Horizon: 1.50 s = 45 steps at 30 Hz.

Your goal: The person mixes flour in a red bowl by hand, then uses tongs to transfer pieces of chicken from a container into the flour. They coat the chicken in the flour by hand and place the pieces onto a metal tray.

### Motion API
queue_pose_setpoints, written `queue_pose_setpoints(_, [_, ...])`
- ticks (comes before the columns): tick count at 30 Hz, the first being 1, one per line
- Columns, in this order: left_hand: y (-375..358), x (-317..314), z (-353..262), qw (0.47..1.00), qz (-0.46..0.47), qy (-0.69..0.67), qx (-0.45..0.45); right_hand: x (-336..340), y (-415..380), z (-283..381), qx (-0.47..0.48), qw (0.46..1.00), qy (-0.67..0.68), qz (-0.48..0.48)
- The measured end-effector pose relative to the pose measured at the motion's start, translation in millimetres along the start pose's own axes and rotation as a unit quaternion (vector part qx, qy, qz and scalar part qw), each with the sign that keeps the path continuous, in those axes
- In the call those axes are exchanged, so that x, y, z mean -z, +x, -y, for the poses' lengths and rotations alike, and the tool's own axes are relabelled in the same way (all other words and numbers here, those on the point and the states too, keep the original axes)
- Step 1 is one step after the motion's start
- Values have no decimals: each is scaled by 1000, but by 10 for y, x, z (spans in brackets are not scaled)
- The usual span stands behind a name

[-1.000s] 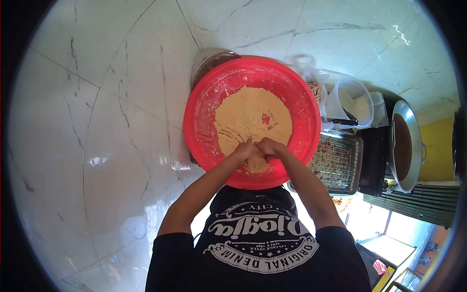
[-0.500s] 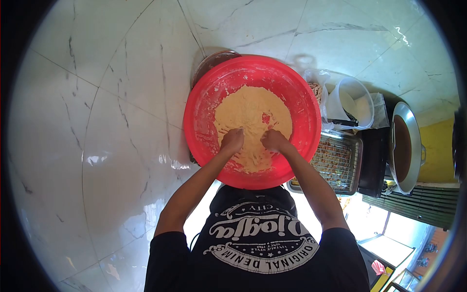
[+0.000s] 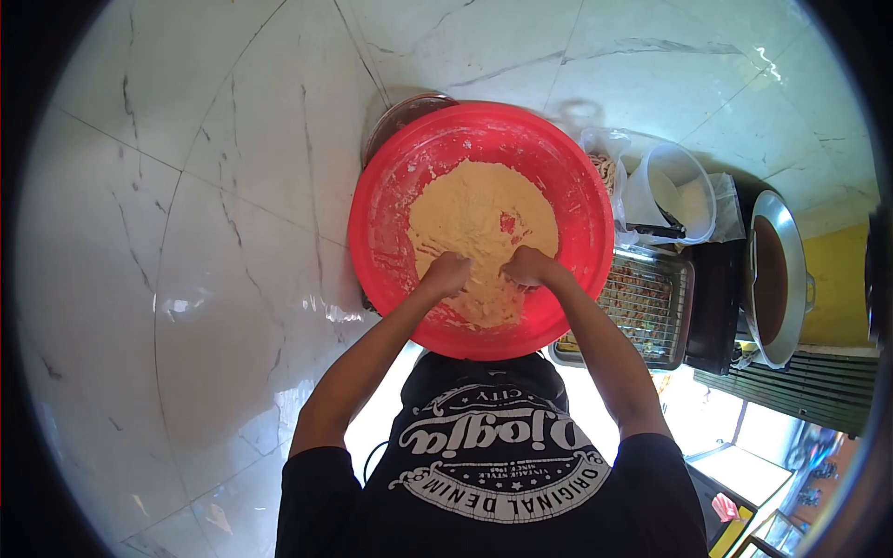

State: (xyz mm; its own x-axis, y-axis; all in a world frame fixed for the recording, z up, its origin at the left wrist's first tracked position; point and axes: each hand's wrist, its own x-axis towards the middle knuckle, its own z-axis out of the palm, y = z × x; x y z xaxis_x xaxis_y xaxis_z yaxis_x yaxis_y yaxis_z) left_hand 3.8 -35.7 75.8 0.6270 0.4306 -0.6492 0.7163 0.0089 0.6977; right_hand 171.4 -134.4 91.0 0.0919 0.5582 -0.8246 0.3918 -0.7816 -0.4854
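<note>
A wide red basin [image 3: 375, 223] holds a broad, pale yellow mass of floury dough [image 3: 484, 200]. My left hand [image 3: 448, 274] is closed at the left part of the dough, its fingers curled into it. To its right, my right hand [image 3: 528, 267] is also closed, knuckles up, with its fingertips at the dough. What lies inside either hand is too hidden to make out. A small patch of red basin shows through the dough just above my right hand.
Right of the basin stand a clear plastic tub [image 3: 696, 177], a metal tray with a wire rack [image 3: 642, 307] and a large metal pan [image 3: 795, 270]. Behind the basin's upper left edge is a round metal rim [image 3: 386, 121]. Marbled tiles [image 3: 251, 186] surround it.
My left hand has moved slightly down in the dough. My right hand has barely shifted, with its elbow a little further out. Both stay closed.
</note>
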Motion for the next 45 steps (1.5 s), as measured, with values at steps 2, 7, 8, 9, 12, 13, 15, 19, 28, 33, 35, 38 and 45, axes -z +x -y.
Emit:
queue_pose_setpoints(2, [38, -43, 8, 997, -57, 38, 47, -14, 25, -27, -3, 985, -126, -115])
queue_pose_setpoints(7, [253, -478, 246, 997, 26, -36, 64, -310, 360, -84, -13, 996, 90, -3])
queue_pose_setpoints(8, [257, -516, 289, 997, 27, -36, 66, -367, 416, -119, 4, 994, 104, 23])
queue_pose_setpoints(9, [208, -529, 281, 998, -20, -48, 41, -379, 373, -117, 3, 994, 105, 25])
queue_pose_setpoints(12, [-94, -413, 29, 995, -77, -48, 43, -264, 125, -22, 25, 979, 200, 4])
queue_pose_setpoints(13, [-210, -355, -69, 993, -85, -37, 69, -210, 78, -7, 31, 984, 175, -3])
queue_pose_setpoints(15, [-328, -220, -164, 993, -68, -25, 88, -127, -76, 26, 35, 988, 152, -12])
queue_pose_setpoints(19, [-41, -100, 102, 988, -81, 6, 129, -54, -30, -44, 54, 996, -30, -69])
queue_pose_setpoints(28, [371, -507, 202, 972, -78, -198, 96, -368, 180, 60, 6, 992, 125, 16])
queue_pose_setpoints(33, [-66, -118, -90, 994, -47, -56, 80, -176, 145, -85, 92, 978, 184, -35])
queue_pose_setpoints(35, [-70, 67, -40, 998, 18, -38, 52, -36, 132, -143, 122, 988, 85, -46])
queue_pose_setpoints(38, [106, 118, 167, 991, 11, 129, 44, 3, 83, -105, 57, 996, -31, -62])
queue_pose_setpoints(45, [167, -351, 5, 988, -59, -70, 126, -427, 263, 75, 4, 989, 148, 19])
